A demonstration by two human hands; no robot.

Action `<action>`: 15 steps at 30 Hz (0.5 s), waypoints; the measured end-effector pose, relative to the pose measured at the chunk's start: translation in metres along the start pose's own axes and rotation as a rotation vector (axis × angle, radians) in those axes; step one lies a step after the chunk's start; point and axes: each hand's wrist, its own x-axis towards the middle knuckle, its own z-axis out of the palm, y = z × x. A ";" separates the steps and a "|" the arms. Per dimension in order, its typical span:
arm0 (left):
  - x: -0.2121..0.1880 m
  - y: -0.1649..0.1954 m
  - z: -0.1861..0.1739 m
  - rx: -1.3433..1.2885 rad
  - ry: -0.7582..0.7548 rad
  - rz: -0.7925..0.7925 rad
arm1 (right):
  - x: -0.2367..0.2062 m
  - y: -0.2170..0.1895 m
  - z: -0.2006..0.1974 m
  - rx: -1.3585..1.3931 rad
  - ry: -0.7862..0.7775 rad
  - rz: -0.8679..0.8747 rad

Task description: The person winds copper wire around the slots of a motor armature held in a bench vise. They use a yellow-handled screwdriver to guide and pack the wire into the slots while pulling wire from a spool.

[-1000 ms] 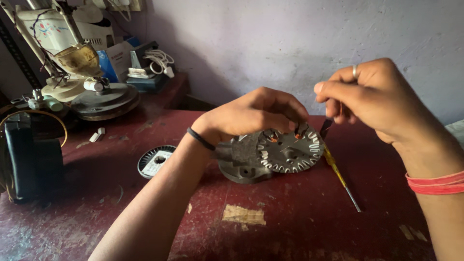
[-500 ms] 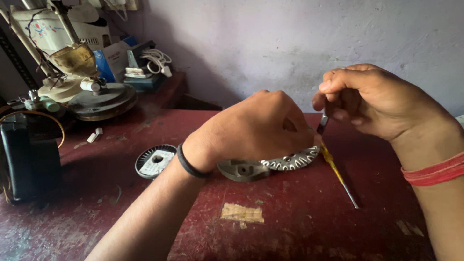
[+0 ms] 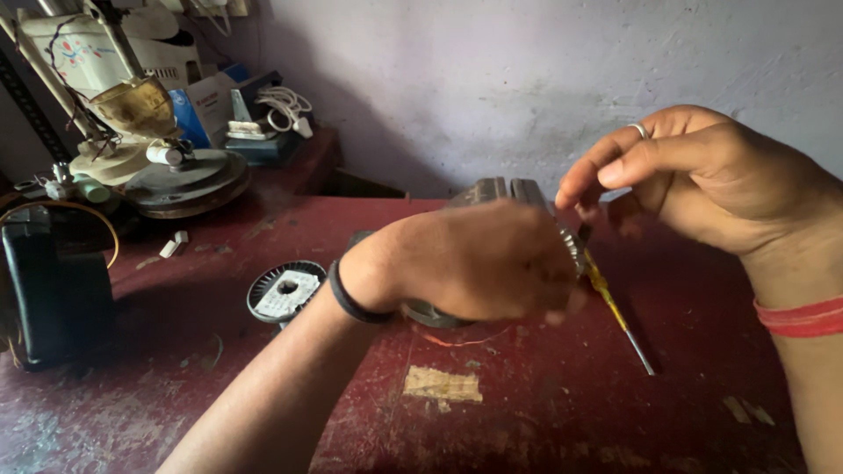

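Left hand [image 3: 479,259] gripping grey metal motor part [image 3: 500,195] above red bench [image 3: 527,412]; right hand [image 3: 702,175], fingers pinched closed, just right of part; screwdriver [image 3: 615,312] below.

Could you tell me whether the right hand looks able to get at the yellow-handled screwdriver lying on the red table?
Probably yes. The right hand hovers just above the screwdriver, whose shaft lies bare on the table. Only its upper end sits close to the metal part under the left hand.

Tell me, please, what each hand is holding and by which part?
Left hand grips the round metal motor part around its rim; right hand holds nothing visible.
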 end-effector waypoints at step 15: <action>-0.019 -0.001 0.000 -0.072 -0.461 0.195 | 0.004 -0.009 0.026 -0.629 -0.160 0.032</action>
